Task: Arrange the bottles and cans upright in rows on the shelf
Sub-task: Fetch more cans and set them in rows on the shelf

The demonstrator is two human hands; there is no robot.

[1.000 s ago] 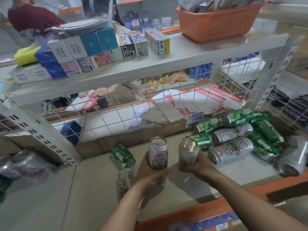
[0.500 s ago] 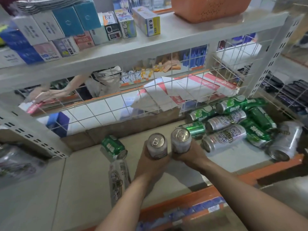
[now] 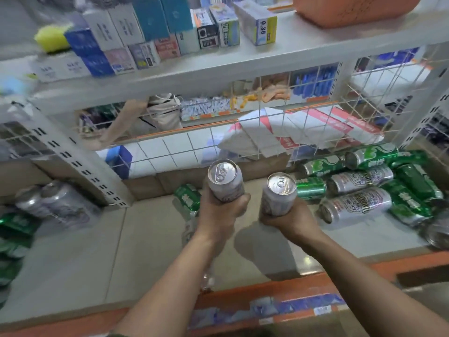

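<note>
1. Hands. We hold one silver can in each hand above the lower shelf [image 3: 97, 251]. Our left hand [image 3: 222, 211] grips the left can [image 3: 224, 180] round its lower half, fingers curled round the far side and thumb pressed against the near side. Our right hand [image 3: 290, 221] grips the right can [image 3: 279, 194] at its base, fingers wrapped round it from below. Both cans are upright with the pull-tab end up. They are near each other but not touching, and neither rests on the shelf.

2. Loose stock. A pile of cans [image 3: 359, 200], green and silver, lies on its sides at the right end of the shelf, against the wire mesh [image 3: 303, 132]. One green can [image 3: 188, 197] lies on its side just left of our left hand. A further item lies under our left forearm; it is too blurred to identify.

3. Surroundings. Silver and green cans [image 3: 48, 203] lie in the neighbouring bay on the left. The upper shelf [image 3: 243, 62] carries small boxes [image 3: 145, 32] and an orange basket [image 3: 352, 10].
</note>
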